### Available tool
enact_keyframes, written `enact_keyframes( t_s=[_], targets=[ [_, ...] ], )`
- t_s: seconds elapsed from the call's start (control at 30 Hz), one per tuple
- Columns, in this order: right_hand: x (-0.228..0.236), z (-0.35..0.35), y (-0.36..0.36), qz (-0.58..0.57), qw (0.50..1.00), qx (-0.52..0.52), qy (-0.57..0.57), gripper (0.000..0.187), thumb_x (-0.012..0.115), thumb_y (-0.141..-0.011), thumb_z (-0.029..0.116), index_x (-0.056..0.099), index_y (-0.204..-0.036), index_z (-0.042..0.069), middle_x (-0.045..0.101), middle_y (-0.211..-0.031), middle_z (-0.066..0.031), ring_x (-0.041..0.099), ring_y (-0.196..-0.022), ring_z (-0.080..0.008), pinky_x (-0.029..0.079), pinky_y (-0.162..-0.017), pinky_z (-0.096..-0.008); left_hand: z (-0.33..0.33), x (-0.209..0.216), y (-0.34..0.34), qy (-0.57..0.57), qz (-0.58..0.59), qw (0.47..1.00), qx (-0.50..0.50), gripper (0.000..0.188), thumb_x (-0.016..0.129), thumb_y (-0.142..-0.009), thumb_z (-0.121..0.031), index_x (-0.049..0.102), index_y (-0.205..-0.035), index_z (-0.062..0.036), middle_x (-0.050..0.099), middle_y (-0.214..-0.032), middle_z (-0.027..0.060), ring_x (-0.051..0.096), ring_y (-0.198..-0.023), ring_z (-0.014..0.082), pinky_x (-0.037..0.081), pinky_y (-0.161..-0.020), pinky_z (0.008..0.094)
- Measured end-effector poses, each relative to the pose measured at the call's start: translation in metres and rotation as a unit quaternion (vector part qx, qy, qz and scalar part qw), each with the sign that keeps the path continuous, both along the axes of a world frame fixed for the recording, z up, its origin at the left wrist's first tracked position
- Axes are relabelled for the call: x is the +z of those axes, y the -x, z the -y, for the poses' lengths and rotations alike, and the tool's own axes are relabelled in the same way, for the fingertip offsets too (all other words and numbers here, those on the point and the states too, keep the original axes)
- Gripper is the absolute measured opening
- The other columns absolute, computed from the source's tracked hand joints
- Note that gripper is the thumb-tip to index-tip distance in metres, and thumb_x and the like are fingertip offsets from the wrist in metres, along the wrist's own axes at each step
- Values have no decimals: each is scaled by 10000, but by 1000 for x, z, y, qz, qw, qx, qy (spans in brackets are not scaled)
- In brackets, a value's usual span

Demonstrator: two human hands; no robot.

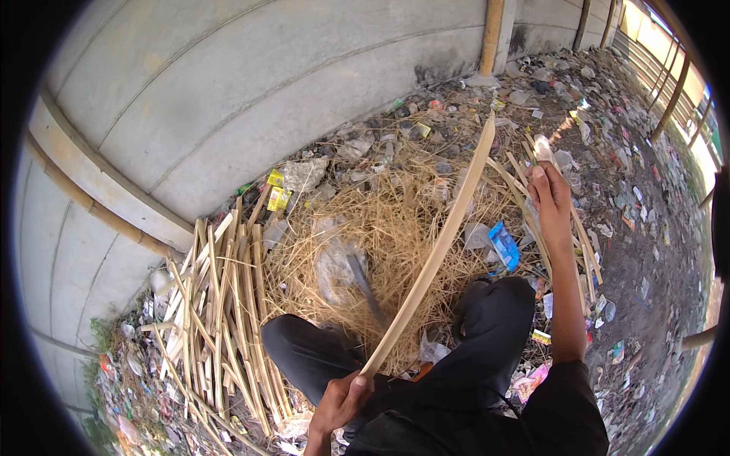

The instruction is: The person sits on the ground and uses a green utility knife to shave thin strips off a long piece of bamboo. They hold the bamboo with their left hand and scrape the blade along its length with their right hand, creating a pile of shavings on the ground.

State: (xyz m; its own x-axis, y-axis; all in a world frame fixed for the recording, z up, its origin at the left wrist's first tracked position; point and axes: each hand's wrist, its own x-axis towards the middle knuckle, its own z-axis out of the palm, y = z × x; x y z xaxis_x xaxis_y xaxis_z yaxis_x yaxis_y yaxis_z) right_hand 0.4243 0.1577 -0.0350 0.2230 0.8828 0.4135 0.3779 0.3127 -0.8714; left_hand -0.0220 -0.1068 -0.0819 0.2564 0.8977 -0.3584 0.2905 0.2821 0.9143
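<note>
**Long strip held at its near end, far hand out among loose strips**

Head view: The left hand (341, 401) sits low, close to the body between the knees, its fingers curled tight around the near end of 1 long pale bamboo strip (441, 243). The strip's long axis runs from that fist up and away to the right, bowing slightly, and its free tip ends far out near the litter by the wall. So the whole length lies ahead of the left fingers, and that hand is the only one touching it.

The right hand (549, 194) is stretched well out on the right, arm nearly straight. Its fingers are bunched around something thin, probably 1 of the loose strips (532, 220) fanned on the ground there; I cannot tell exactly what it holds. It stays apart from the long strip, to the right of the strip's upper half.

A stack of cut strips (217, 304) lies to the left of the left knee. A heap of dry shavings (380, 220) fills the ground in front, under the long strip. A grey wall (251, 83) curves behind.
</note>
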Motion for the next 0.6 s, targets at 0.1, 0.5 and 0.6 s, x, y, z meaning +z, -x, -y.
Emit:
enact_keyframes(
  t_s=[0.1,0.5,0.6],
  targets=[
    [14,18,48,-73,993,65,66,394,667,-1116,356,698,-1273,-4,572,-766,38,435,-638,-55,358,-606,-263,-3,-13,7,118,106,987,7,630,354,-1199,-551,641,-1056,-9,534,-731,25,560,-625,110,480,-550,292],
    [22,26,99,-160,928,255,219,316,712,-1081,345,760,-1041,35,789,-839,-71,438,-573,-24,320,-505,-252,-22,-41,25,116,205,965,-112,840,311,-1152,-684,637,-1371,58,709,-1033,113,709,-946,209,604,-917,364],
    [27,33,107,-142,932,248,225,307,710,-1077,318,768,-1050,18,791,-847,-70,502,-611,-45,383,-558,-277,-37,-41,22,12,137,984,-114,881,310,-1145,-696,583,-1487,69,717,-1259,166,724,-1085,242,567,-1039,388]
  ],
)
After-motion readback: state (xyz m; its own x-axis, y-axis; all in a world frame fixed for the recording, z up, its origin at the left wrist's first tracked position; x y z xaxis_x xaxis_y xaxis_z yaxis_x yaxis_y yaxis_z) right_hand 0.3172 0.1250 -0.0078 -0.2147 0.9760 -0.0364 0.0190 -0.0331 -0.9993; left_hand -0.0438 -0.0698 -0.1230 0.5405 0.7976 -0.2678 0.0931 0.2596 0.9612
